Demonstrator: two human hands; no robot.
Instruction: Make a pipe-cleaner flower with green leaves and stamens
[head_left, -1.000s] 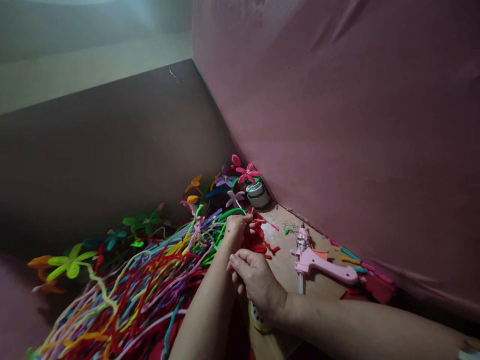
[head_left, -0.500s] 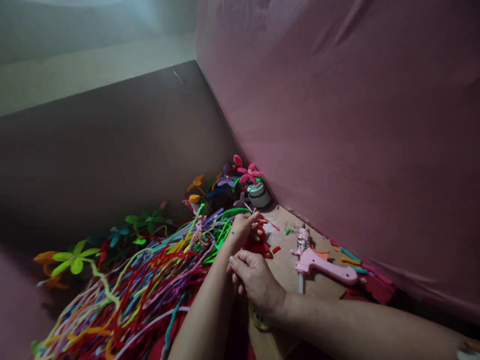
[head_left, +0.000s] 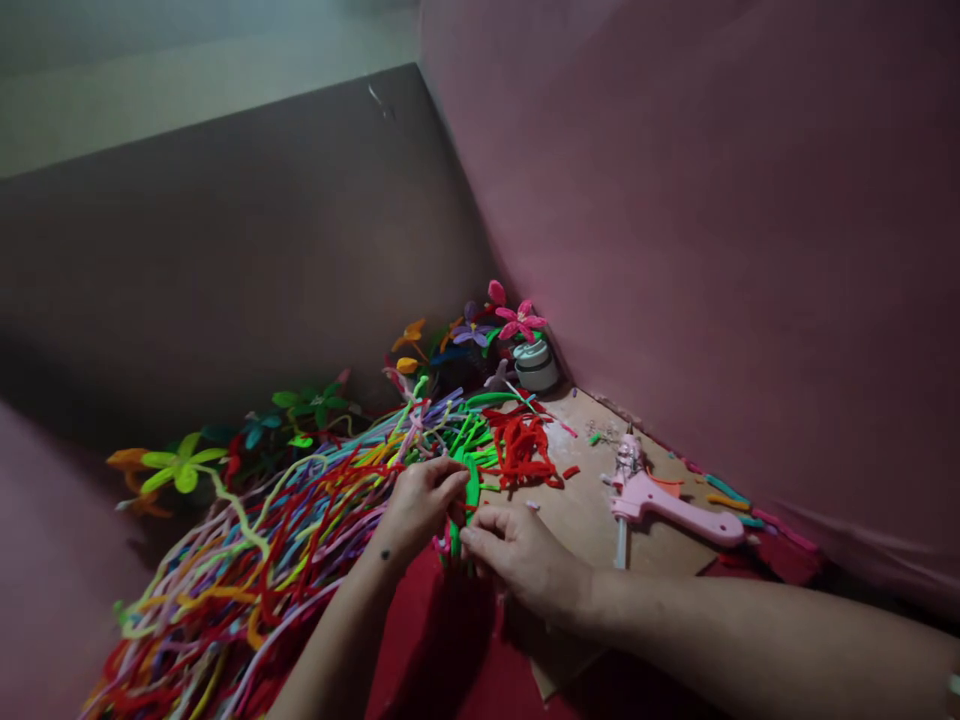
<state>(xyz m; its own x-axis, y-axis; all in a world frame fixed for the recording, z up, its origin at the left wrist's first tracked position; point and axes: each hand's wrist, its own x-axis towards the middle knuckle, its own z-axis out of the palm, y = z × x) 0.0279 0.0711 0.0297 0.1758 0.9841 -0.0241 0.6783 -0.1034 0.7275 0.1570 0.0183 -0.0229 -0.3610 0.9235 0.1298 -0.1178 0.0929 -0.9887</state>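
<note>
Between my two hands is a bright green pipe-cleaner piece (head_left: 472,478), standing nearly upright. My left hand (head_left: 421,510) pinches it from the left, with thumb and forefinger together. From the right, my right hand (head_left: 529,562) has its fingertips closed at the lower part of the green piece. A bit of pink (head_left: 441,545) shows under my left fingers; its shape is partly hidden. Just beyond the hands lie a heap of short red pipe-cleaner pieces (head_left: 521,448) and a bunch of green pipe cleaners (head_left: 469,435).
Long multicoloured pipe cleaners (head_left: 300,540) spread along the left. A pink glue gun (head_left: 660,505) lies on the board (head_left: 577,540) at right. Pipe-cleaner flowers (head_left: 519,320) and a grey-white jar (head_left: 535,366) stand at the back. A pink wall of cloth (head_left: 712,250) rises on the right.
My left hand has drawn back from the red heap toward my right hand, and green now shows between them. A round yellow-green thing below my right hand is no longer visible. The view has shifted.
</note>
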